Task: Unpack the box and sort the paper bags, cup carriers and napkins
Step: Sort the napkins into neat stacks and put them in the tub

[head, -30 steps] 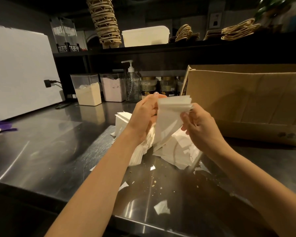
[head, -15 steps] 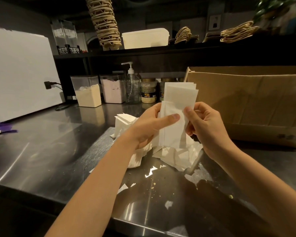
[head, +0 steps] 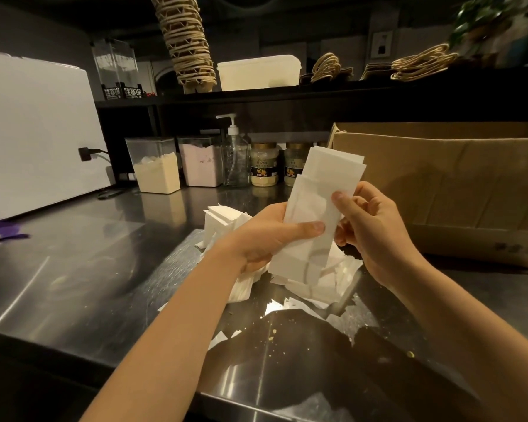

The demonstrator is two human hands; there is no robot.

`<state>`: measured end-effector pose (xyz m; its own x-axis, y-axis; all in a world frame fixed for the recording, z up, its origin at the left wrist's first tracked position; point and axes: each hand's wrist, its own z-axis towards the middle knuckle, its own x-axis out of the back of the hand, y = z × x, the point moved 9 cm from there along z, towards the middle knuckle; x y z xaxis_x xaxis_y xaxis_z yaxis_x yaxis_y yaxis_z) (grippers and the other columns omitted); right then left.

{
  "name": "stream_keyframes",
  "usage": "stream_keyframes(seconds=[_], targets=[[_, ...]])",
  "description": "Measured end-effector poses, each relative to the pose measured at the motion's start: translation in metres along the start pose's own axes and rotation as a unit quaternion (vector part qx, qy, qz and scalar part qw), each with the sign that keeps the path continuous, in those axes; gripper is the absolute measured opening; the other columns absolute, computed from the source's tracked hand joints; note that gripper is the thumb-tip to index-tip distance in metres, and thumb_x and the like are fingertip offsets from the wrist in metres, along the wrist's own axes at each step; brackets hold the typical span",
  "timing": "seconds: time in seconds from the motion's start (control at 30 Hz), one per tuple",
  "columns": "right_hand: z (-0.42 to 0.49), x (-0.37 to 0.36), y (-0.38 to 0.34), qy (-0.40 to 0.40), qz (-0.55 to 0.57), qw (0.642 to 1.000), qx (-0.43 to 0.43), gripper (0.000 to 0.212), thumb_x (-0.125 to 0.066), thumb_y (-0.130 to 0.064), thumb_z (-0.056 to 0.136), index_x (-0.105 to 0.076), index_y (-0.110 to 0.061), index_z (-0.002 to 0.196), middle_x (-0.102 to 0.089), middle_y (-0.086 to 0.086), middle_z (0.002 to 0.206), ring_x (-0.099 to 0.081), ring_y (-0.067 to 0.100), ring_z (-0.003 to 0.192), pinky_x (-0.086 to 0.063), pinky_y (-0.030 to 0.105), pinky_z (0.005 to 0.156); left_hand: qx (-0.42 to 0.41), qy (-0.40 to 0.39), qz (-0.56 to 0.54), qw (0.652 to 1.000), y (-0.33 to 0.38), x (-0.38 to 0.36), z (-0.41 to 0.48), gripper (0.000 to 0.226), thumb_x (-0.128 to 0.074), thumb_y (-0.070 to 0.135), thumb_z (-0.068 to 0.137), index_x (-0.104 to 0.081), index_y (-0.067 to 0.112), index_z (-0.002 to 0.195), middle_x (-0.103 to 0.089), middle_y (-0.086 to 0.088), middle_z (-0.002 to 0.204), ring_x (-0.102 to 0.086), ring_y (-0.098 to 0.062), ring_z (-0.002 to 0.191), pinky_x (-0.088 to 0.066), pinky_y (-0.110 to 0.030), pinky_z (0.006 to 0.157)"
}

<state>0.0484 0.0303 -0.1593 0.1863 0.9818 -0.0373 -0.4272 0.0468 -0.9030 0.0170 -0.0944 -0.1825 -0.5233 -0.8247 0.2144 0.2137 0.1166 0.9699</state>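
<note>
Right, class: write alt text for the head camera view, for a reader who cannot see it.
A left hand and right hand hold a stack of white paper napkins nearly upright over a steel counter. More napkins lie beneath; a brown cardboard box stands at right.

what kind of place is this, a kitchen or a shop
Probably a cafe or drinks shop prep counter: a steel worktop, stacked cup carriers on the shelf, and tubs of powder beside a pump bottle.
</note>
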Motion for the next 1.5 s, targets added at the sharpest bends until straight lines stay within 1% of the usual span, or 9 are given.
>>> stream_keyframes(seconds=[0.33, 0.5, 0.63, 0.8, 0.93, 1.1, 1.3, 1.4, 1.5], targets=[[0.000, 0.014, -0.006, 0.030, 0.059, 0.997, -0.025, 0.010, -0.055, -0.026, 0.095, -0.063, -0.029, 0.102, -0.068, -0.001, 0.096, -0.052, 0.007, 0.053, -0.047, 0.019, 0.052, 0.058, -0.048, 0.058, 0.995, -0.015, -0.007, 0.000, 0.033, -0.070, 0.006, 0.084, -0.058, 0.028, 0.107, -0.067, 0.001, 0.105, -0.064, -0.015, 0.101, -0.054, -0.028, 0.082], [0.001, 0.025, -0.016, 0.048, 0.174, 0.983, -0.042, 0.016, -0.057, -0.023, 0.093, -0.061, -0.021, 0.108, -0.063, -0.001, 0.104, -0.063, 0.014, 0.080, -0.053, 0.020, 0.060, 0.062, 0.038, -0.024, 0.997, -0.017, 0.012, 0.003, 0.032, -0.068, 0.002, 0.085, -0.061, 0.020, 0.110, -0.068, -0.003, 0.109, -0.064, -0.021, 0.104, -0.052, -0.040, 0.093], [-0.005, 0.011, -0.023, -0.040, 0.235, 0.969, -0.068, 0.010, -0.054, -0.019, 0.095, -0.057, -0.014, 0.102, -0.061, -0.004, 0.075, -0.061, 0.006, 0.052, -0.048, 0.015, 0.049, 0.069, 0.051, -0.112, 0.990, -0.022, 0.015, 0.006, 0.026, -0.059, 0.008, 0.093, -0.060, 0.009, 0.119, -0.067, -0.012, 0.111, -0.065, -0.026, 0.102, -0.052, -0.045, 0.096], [-0.004, 0.000, -0.001, -0.087, 0.122, 0.981, -0.126, 0.016, -0.057, -0.019, 0.093, -0.064, -0.007, 0.100, -0.063, 0.001, 0.066, -0.046, 0.011, 0.051, -0.050, 0.023, 0.060, 0.076, 0.039, -0.162, 0.983, -0.023, 0.012, 0.007, 0.033, -0.051, 0.023, 0.099, -0.057, 0.008, 0.128, -0.067, -0.016, 0.119, -0.066, -0.029, 0.105, -0.056, -0.042, 0.091], [-0.004, 0.003, 0.023, -0.050, -0.011, 0.985, -0.164, 0.014, -0.064, -0.017, 0.089, -0.066, -0.007, 0.098, -0.066, 0.006, 0.077, -0.046, 0.010, 0.046, -0.045, 0.018, 0.045, 0.082, 0.049, -0.183, 0.978, -0.020, 0.006, 0.006, 0.027, -0.041, 0.028, 0.103, -0.061, 0.017, 0.117, -0.071, -0.010, 0.107, -0.068, -0.025, 0.095, -0.057, -0.043, 0.083], [-0.002, 0.003, 0.025, -0.042, -0.077, 0.988, -0.126, 0.014, -0.067, -0.016, 0.087, -0.064, -0.006, 0.095, -0.066, 0.009, 0.087, -0.050, 0.012, 0.050, -0.044, 0.019, 0.045, 0.091, 0.044, -0.225, 0.969, -0.022, 0.003, 0.008, 0.037, -0.044, 0.044, 0.099, -0.062, 0.019, 0.120, -0.069, -0.013, 0.119, -0.064, -0.032, 0.113, -0.049, -0.051, 0.097], [-0.002, -0.006, 0.023, -0.047, -0.105, 0.990, -0.083, 0.024, -0.071, -0.028, 0.081, -0.065, -0.008, 0.092, -0.069, 0.001, 0.084, -0.058, 0.006, 0.049, -0.048, 0.016, 0.047, 0.071, 0.043, -0.124, 0.989, -0.025, 0.001, 0.008, 0.028, -0.062, 0.019, 0.094, -0.059, 0.012, 0.121, -0.071, -0.011, 0.113, -0.067, -0.025, 0.106, -0.055, -0.042, 0.091], [0.000, -0.003, 0.017, -0.036, -0.088, 0.993, -0.064, 0.016, -0.065, -0.025, 0.087, -0.066, -0.011, 0.095, -0.067, -0.001, 0.080, -0.055, 0.005, 0.050, -0.047, 0.019, 0.049, 0.050, 0.067, -0.148, 0.985, -0.018, 0.009, 0.008, 0.018, -0.059, 0.014, 0.095, -0.061, 0.013, 0.113, -0.072, -0.008, 0.100, -0.069, -0.020, 0.093, -0.059, -0.035, 0.076], [0.006, 0.009, 0.014, 0.003, -0.137, 0.990, -0.032, 0.018, -0.060, -0.025, 0.092, -0.062, -0.014, 0.107, -0.066, 0.000, 0.093, -0.059, 0.009, 0.065, -0.049, 0.021, 0.056, 0.033, 0.118, -0.233, 0.965, -0.016, 0.028, 0.008, 0.026, -0.057, 0.014, 0.096, -0.058, 0.010, 0.122, -0.070, -0.012, 0.106, -0.067, -0.026, 0.098, -0.055, -0.043, 0.083]])
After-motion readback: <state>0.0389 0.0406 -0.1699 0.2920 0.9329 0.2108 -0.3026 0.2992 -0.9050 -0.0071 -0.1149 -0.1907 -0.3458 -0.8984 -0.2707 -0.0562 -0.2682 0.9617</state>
